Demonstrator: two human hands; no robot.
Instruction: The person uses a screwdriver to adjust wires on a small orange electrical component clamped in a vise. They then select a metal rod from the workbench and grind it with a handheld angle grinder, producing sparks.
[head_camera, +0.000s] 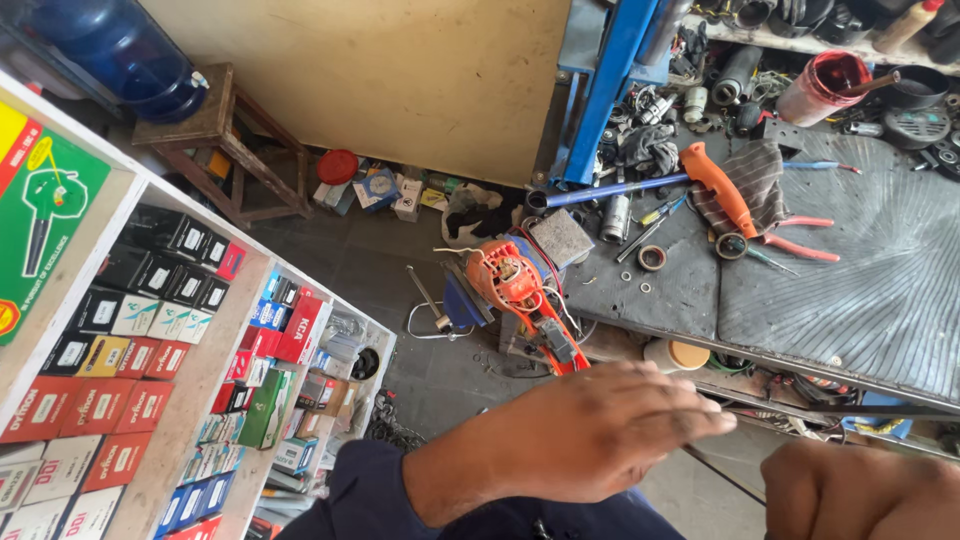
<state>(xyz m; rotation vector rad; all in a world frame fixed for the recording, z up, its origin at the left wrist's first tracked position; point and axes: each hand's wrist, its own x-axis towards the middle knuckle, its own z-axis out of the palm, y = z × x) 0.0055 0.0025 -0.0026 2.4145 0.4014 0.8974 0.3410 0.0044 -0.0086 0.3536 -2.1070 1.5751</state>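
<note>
Closest to the lens, the right hand (860, 495) sits at the bottom corner, cut off by the frame, so I cannot tell how it is closed or what it has. Just beside it, the left hand (590, 430) comes out of a dark blue sleeve (365, 495), fingers drawn together and pinched on a thin dark wire (830, 410) that runs off past the fingertips toward the right hand's side.

Just beyond the left hand's knuckles stands an opened orange power tool (515, 290), clamped in a blue vise (465, 300) (its casing is off, with white and red leads and a metal core showing).

Farther out past both hands lies a black rubber-matted workbench (860, 280), with an orange-handled tool (725, 190), red-handled pliers (790, 235) and a checked rag (755, 175) on it. Off beyond the sleeve, white shelves (190, 390) hold rows of red, black and blue boxes. A wooden stool (215, 135) stands on the grey floor beyond.
</note>
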